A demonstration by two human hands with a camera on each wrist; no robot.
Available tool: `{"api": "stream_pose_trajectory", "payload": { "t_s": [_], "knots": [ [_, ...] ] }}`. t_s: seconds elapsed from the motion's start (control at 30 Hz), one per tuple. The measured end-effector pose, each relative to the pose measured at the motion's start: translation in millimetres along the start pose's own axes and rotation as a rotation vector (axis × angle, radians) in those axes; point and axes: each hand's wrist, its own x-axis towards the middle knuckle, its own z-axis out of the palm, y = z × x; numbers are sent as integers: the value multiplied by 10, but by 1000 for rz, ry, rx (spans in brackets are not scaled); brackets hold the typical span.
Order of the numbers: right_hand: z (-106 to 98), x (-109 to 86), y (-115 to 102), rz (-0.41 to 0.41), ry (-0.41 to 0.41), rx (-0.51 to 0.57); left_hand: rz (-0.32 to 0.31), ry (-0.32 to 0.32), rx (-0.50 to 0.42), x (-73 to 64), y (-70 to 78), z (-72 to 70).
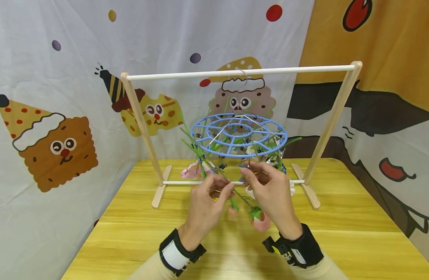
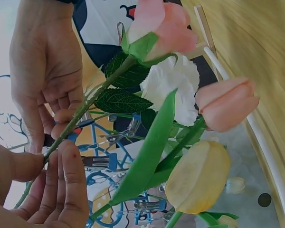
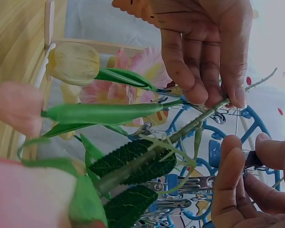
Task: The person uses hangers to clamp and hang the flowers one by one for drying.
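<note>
My left hand (image 1: 205, 206) pinches the thorny green stem (image 2: 81, 110) of an artificial pink rose (image 2: 168, 35) between thumb and fingers. The flower head hangs down toward the table in the head view. Beside it, my right hand (image 1: 272, 194) pinches a metal clip with blue tips (image 3: 214, 153) under the round blue clip hanger (image 1: 232, 154). The stem passes close to the clip; I cannot tell whether they touch. Below the hanger, other artificial flowers hang upside down, among them a yellow tulip (image 2: 198, 176), a pink tulip (image 2: 228, 104) and a white flower (image 2: 173, 88).
The hanger hooks over the white top bar (image 1: 186, 74) of a wooden stand (image 1: 335, 120) on the wood-grain table (image 1: 130, 237). A lower white bar (image 1: 181, 182) joins the stand's legs. Behind hangs a cartoon-printed cloth (image 1: 158, 35). Several empty clips (image 3: 173, 204) dangle close together.
</note>
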Motion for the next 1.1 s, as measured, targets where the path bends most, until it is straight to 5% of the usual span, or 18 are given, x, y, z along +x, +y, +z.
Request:
{"api": "stream_pose_trajectory", "payload": {
  "t_s": [1.1],
  "knots": [
    [-7,67,44,85,115,152,27,44,28,109,58,32]
  ]
}}
